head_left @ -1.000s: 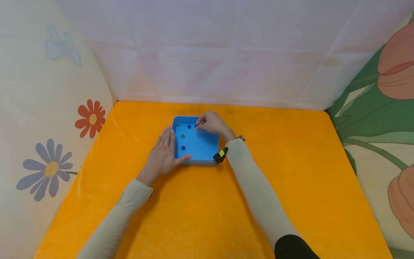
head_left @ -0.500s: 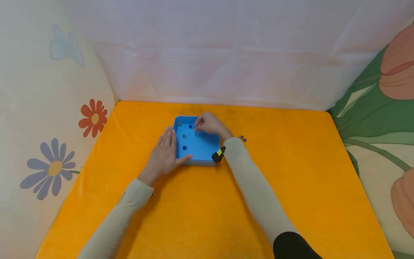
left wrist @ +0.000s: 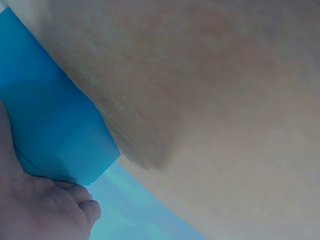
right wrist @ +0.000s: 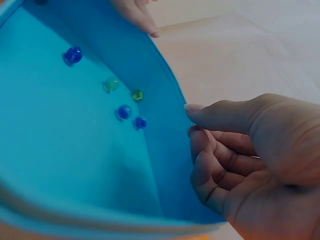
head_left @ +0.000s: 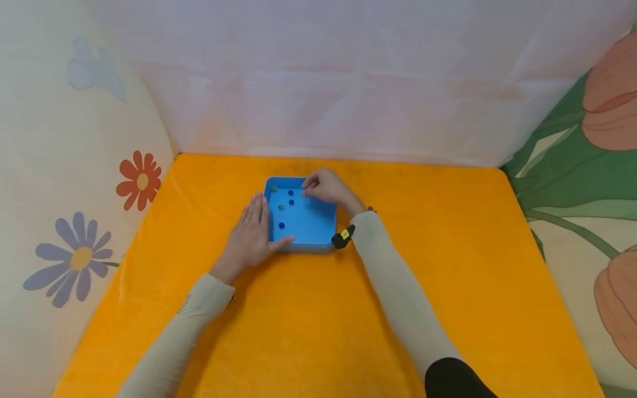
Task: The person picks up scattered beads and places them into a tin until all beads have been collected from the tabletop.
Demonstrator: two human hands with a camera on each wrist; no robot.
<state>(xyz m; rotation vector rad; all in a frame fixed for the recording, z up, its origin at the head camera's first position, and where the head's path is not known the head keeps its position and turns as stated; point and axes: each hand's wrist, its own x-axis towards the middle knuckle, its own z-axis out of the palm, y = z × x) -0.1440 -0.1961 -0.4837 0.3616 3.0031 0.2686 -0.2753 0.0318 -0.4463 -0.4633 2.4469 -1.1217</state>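
Observation:
A shallow blue plastic box [head_left: 311,226] sits on the orange tabletop. Several glass marbles lie on its floor: blue ones [right wrist: 73,55] and greenish ones [right wrist: 111,84], grouped toward the left side in the head view. My left hand [head_left: 251,235] lies along the box's left wall with fingers straight, its thumb reaching over the near rim. Over the far right part of the box is my right hand [head_left: 325,188], its fingers loosely bent. In the right wrist view a small gap shows between thumb [right wrist: 220,116] and index fingertip, with nothing held there.
A few dark blue marbles [head_left: 372,209] lie on the orange cloth [head_left: 448,249] right of the box, partly hidden by my right wrist. A pale curtain [head_left: 318,83] rises behind the table. Flower-printed cloths [head_left: 79,260] hang on both sides.
A blue marble that was at my right fingertips now lies loose in the box, slightly nearer me than another blue one. My left hand stays in place.

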